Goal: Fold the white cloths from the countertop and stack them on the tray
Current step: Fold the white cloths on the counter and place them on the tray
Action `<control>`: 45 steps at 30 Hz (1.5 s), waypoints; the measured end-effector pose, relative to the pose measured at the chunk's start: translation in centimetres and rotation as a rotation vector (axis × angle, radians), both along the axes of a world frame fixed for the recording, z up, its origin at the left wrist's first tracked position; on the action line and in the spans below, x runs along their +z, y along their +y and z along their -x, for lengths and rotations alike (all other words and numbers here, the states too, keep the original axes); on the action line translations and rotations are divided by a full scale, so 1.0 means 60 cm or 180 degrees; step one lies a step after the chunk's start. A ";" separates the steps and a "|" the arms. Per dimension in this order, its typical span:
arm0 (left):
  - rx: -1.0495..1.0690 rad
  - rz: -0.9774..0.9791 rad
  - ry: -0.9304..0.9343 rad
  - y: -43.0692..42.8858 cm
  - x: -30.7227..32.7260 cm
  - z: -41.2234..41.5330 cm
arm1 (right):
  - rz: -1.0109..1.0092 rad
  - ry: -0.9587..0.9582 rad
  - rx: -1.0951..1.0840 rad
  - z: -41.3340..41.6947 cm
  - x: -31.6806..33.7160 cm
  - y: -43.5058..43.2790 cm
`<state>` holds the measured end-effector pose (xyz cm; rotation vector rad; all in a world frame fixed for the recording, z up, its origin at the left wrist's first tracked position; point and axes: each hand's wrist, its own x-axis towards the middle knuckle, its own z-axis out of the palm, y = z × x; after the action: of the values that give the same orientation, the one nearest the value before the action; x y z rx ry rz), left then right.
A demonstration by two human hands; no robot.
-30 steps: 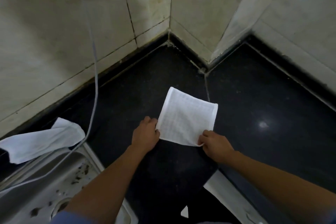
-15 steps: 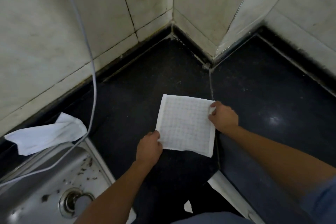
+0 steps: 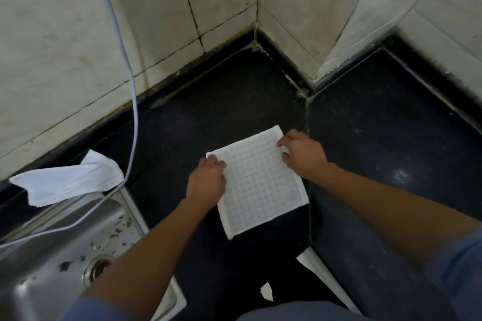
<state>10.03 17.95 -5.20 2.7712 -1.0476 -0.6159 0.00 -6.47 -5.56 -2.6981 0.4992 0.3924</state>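
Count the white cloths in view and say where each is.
2. One gridded cloth lies flat on the countertop, held by the left hand and right hand; one crumpled cloth lies beside the sink. White scraps at bottom may be more.

Black countertop [image 3: 378,138] in a corner of pale, stained tiled walls [image 3: 65,34]; steel sink [image 3: 52,255] lower left.

Sink [image 3: 52,255] cropped at lower-left corner; cloth [image 3: 260,185] edges partly under left hand [image 3: 208,182] and right hand [image 3: 302,155].
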 end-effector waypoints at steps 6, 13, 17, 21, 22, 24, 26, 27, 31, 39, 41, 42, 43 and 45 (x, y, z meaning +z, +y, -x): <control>-0.0533 -0.0621 -0.0341 -0.012 -0.027 -0.032 | -0.0053 0.0331 0.0289 0.044 -0.009 0.011; -0.0919 -0.0322 -0.0250 0.010 -0.002 0.051 | -0.0079 0.0535 0.0884 0.099 0.023 0.029; -0.1282 -0.0268 0.0261 0.034 -0.005 0.132 | 0.0415 0.0943 0.1411 0.136 0.019 0.060; -0.1293 -0.0236 0.0287 0.066 -0.022 0.154 | 0.0658 0.0567 0.1372 0.156 -0.005 0.066; -0.1240 -0.0190 0.0214 0.072 -0.027 0.156 | 0.0624 0.0454 0.1350 0.159 -0.007 0.064; -0.1126 -0.0085 0.0220 0.077 -0.031 0.160 | 0.0521 0.0230 0.1222 0.166 -0.009 0.061; -0.1008 -0.0017 0.0122 0.077 -0.032 0.163 | 0.0365 -0.0031 0.1033 0.173 -0.005 0.063; -0.0970 -0.0051 0.0080 0.076 -0.030 0.164 | 0.0283 -0.0179 0.0952 0.176 -0.001 0.065; -0.0952 -0.0110 -0.0007 0.069 -0.024 0.167 | 0.0232 -0.0481 0.0798 0.187 0.010 0.066; -0.1501 0.0050 -0.0055 0.108 -0.007 0.169 | 0.0567 -0.0206 0.1141 0.231 0.002 0.064; -0.1596 0.0035 0.0173 0.119 -0.004 0.171 | 0.0476 -0.0218 0.1095 0.245 -0.008 0.064; -0.1561 0.0067 0.0289 0.124 -0.005 0.171 | 0.0423 -0.0226 0.1090 0.249 -0.011 0.063; -0.1435 0.0128 0.0497 0.130 -0.005 0.170 | 0.0337 -0.0211 0.1075 0.251 -0.010 0.059; -0.0984 0.0265 0.0709 0.132 -0.005 0.159 | 0.0025 -0.0072 0.0870 0.247 0.000 0.051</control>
<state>0.52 25.90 -5.52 2.4188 -1.4220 -0.8715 -14.81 -3.42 -5.55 -2.7813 0.1243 0.4323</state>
